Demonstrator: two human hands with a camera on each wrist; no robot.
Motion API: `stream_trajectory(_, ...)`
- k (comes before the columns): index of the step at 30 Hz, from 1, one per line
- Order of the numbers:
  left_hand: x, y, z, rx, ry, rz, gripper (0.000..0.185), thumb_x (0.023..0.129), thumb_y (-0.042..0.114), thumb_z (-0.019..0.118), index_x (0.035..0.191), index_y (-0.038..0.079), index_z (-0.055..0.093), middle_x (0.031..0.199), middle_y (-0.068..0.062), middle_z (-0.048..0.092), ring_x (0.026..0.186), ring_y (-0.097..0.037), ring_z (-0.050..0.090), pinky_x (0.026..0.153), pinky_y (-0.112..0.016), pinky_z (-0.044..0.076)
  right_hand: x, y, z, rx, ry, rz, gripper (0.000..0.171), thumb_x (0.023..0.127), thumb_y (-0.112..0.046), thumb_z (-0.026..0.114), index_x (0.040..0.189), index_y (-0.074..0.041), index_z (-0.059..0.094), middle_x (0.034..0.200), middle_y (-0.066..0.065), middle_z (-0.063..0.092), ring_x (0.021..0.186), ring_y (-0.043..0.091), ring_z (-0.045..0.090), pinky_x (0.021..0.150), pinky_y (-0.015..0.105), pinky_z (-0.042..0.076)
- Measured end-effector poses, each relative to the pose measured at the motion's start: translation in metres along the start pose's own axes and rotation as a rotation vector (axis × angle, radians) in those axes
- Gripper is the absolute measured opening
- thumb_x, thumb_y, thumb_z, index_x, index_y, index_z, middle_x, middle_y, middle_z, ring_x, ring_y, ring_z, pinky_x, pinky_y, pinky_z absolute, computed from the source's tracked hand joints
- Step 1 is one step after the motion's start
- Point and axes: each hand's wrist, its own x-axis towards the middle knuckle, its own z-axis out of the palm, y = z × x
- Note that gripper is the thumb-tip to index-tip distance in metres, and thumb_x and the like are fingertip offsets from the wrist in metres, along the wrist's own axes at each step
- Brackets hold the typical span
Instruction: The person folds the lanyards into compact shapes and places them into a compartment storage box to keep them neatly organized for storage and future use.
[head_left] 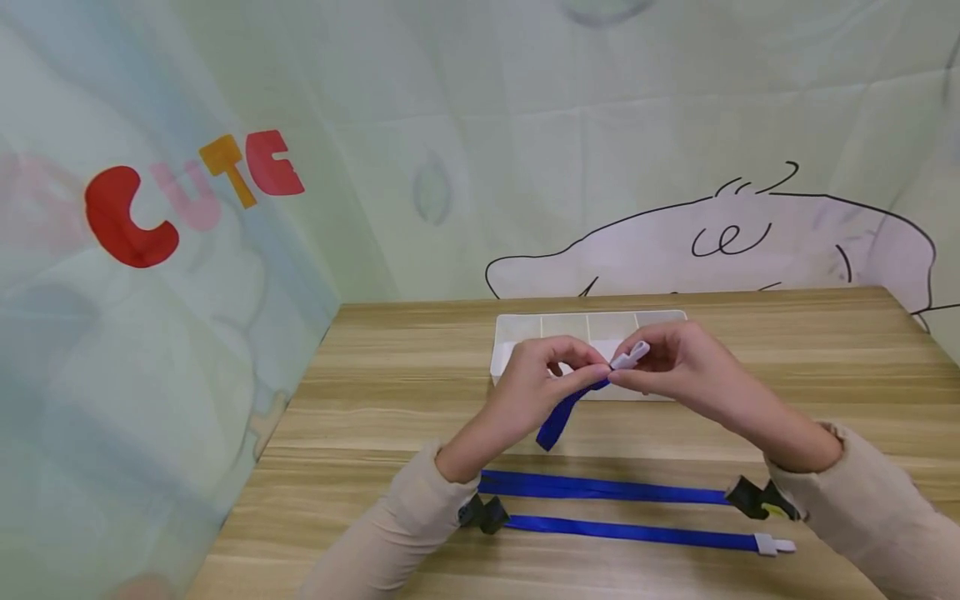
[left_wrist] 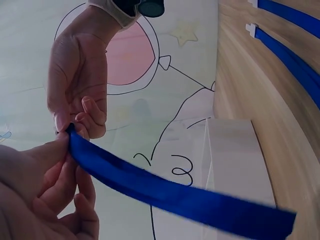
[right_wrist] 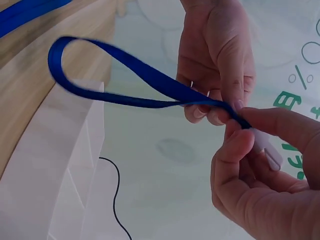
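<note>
A person in pale sleeves [head_left: 405, 508] is holding both hands nearly fingertip to fingertip above a wood-grain desk [head_left: 360, 417], forearms slanting inward from below. The left hand [head_left: 543, 375] is pinching a blue strap [head_left: 562, 417] between thumb and forefinger, while the right hand [head_left: 686, 358] is pinching the strap's joint with a white clip [head_left: 630, 357]; each grip is clamping tight. The strap is hanging in a loop from the fingers, with a divided white tray [head_left: 517, 329] standing behind. In the right wrist view, the left hand's other fingers are curling loosely, and fingertips are covering the exact join of strap and clip. From the left wrist, fingers are blocking the clip altogether. The hands are masking the tray's middle in the head view. Two more straps are lying on the desk nearer the person: the wrist gear is hiding the left end of the lower strap [head_left: 637, 532], and both ends of the upper strap [head_left: 600, 486] are disappearing behind the wrists
</note>
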Motion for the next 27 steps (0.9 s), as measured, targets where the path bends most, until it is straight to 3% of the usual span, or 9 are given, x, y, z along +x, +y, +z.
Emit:
stream_trajectory(5, 0.001, -0.004, 0.001, -0.151, -0.070, -0.052, 0.014, 0.095, 0.017, 0.071, 0.100, 0.005, 0.074, 0.090, 0.000, 0.073, 0.079, -0.009, 0.064, 0.071, -0.024, 0.054, -0.001, 0.005, -0.004, 0.077, -0.037, 0.016, 0.013, 0.089, -0.007, 0.075, 0.097, 0.002, 0.071, 0.086, 0.010, 0.066, 0.069, 0.020, 0.060, 0.061, 0.028, 0.056)
stream_trajectory(8, 0.001, -0.008, 0.001, -0.252, -0.136, -0.082, 0.017, 0.097, 0.014, 0.067, 0.109, 0.002, 0.071, 0.096, -0.006, 0.075, 0.086, -0.010, 0.068, 0.078, -0.025, 0.055, -0.001, 0.008, -0.007, 0.113, -0.051, 0.030, 0.012, 0.090, -0.007, 0.074, 0.096, 0.002, 0.071, 0.085, 0.012, 0.065, 0.069, 0.023, 0.061, 0.062, 0.029, 0.055)
stream_trajectory(13, 0.002, -0.017, 0.001, -0.345, -0.265, -0.050, 0.021, 0.104, 0.011, 0.054, 0.121, 0.000, 0.061, 0.108, -0.018, 0.072, 0.104, -0.014, 0.068, 0.096, -0.030, 0.051, -0.004, 0.009, -0.014, 0.138, -0.051, 0.024, 0.010, 0.091, -0.007, 0.073, 0.096, 0.001, 0.070, 0.080, 0.013, 0.066, 0.070, 0.027, 0.062, 0.063, 0.032, 0.054)
stream_trajectory(19, 0.002, -0.037, 0.001, -0.386, -0.446, 0.011, 0.015, 0.106, 0.003, 0.044, 0.118, -0.003, 0.051, 0.116, -0.026, 0.068, 0.111, -0.017, 0.065, 0.099, -0.033, 0.049, -0.008, 0.009, -0.021, 0.171, -0.060, -0.008, 0.004, 0.093, -0.005, 0.070, 0.095, -0.001, 0.071, 0.079, 0.012, 0.065, 0.072, 0.027, 0.063, 0.067, 0.032, 0.052)
stream_trajectory(25, -0.003, -0.055, 0.003, -0.304, -0.484, 0.021, 0.011, 0.104, 0.001, 0.049, 0.112, -0.004, 0.054, 0.105, -0.017, 0.067, 0.095, -0.007, 0.062, 0.088, -0.024, 0.051, -0.010, 0.011, -0.028, 0.218, -0.068, -0.017, 0.005, 0.094, -0.001, 0.067, 0.096, -0.002, 0.071, 0.078, 0.012, 0.065, 0.073, 0.027, 0.063, 0.071, 0.032, 0.054)
stream_trajectory(27, -0.004, -0.059, 0.003, -0.291, -0.500, 0.028, 0.012, 0.104, 0.003, 0.049, 0.111, -0.004, 0.056, 0.103, -0.018, 0.065, 0.094, -0.012, 0.062, 0.087, -0.024, 0.051, -0.011, 0.012, -0.030, 0.244, -0.072, -0.029, 0.007, 0.095, 0.001, 0.065, 0.096, -0.002, 0.071, 0.079, 0.012, 0.065, 0.073, 0.026, 0.063, 0.072, 0.031, 0.054)
